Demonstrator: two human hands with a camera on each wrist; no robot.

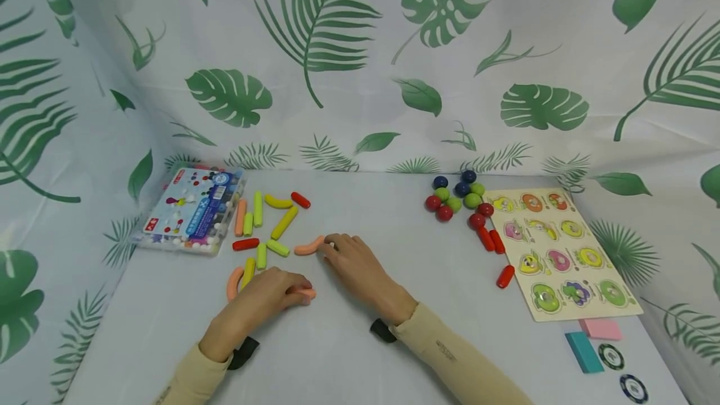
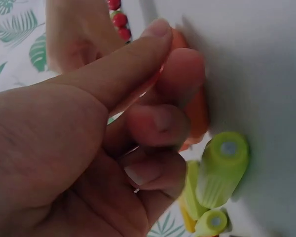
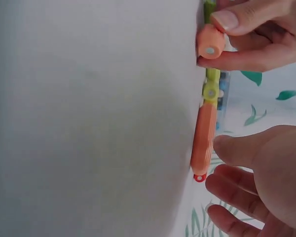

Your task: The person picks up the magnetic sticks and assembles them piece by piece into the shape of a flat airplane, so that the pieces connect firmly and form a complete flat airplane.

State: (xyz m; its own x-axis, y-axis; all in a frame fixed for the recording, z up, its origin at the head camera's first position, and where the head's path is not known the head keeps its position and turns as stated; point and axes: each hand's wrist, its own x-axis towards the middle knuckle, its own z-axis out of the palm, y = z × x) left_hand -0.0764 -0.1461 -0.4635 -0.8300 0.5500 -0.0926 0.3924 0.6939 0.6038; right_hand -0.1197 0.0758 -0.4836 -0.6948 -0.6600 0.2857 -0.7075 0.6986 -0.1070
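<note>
Near the middle of the table my left hand point(image 1: 275, 292) pinches an orange magnetic rod point(image 1: 306, 293) between thumb and fingers. In the right wrist view the end of that rod point(image 3: 210, 43) faces the camera, with a small metal disc in it. My right hand point(image 1: 354, 264) is by the right end of a slightly curved orange magnetic rod point(image 1: 307, 247) lying on the table. In the right wrist view its thumb is right at this rod point(image 3: 203, 140), while the other fingers are spread loosely apart from it. Green rods point(image 2: 224, 168) lie close to the left hand.
Several yellow, green, red and orange rods point(image 1: 284, 222) lie left of centre, beside a clear plastic box point(image 1: 191, 208). Right of centre are coloured balls point(image 1: 444, 212), red rods point(image 1: 505, 276) and a fruit puzzle board point(image 1: 545, 242). Coloured blocks point(image 1: 585, 352) and round chips point(image 1: 634, 388) lie at front right.
</note>
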